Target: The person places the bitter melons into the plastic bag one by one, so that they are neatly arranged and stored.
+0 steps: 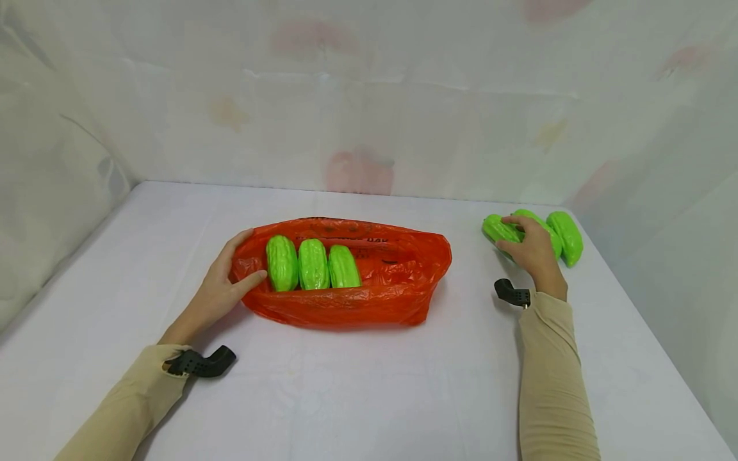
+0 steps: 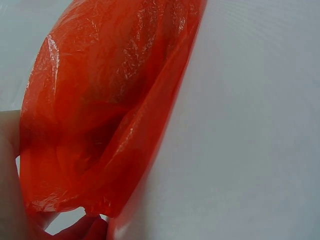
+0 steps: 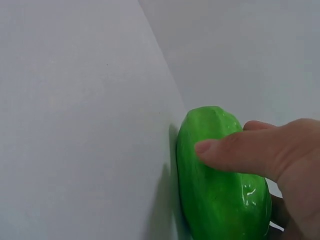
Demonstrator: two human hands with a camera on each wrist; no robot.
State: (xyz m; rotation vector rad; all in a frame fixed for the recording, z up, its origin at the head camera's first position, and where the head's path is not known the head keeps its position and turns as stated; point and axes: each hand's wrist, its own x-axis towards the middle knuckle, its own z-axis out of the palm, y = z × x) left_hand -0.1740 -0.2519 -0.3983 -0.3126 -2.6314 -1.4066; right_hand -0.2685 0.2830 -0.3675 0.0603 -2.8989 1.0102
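Note:
A red plastic bag (image 1: 346, 314) lies open on the table, its mouth spread wide. Inside it, three bright green ridged gourds (image 1: 314, 264) stand side by side toward the left end. My left hand (image 1: 221, 278) holds the bag's left end, thumb at the near rim and fingers at the far side; the left wrist view shows the thin red film (image 2: 95, 100) up close. At the far right, my right hand (image 1: 529, 250) grips a green gourd (image 3: 215, 200), with the thumb across its surface and the other fingers round the far side, partly hidden.
Two more green gourds lie beside the right hand, the outer gourd (image 1: 566, 237) close to the table's right edge. The white-covered table (image 1: 369, 384) meets a pale, faintly patterned curtain (image 1: 369, 115) at the back. A black wrist mount (image 1: 202, 363) sticks out from the left sleeve.

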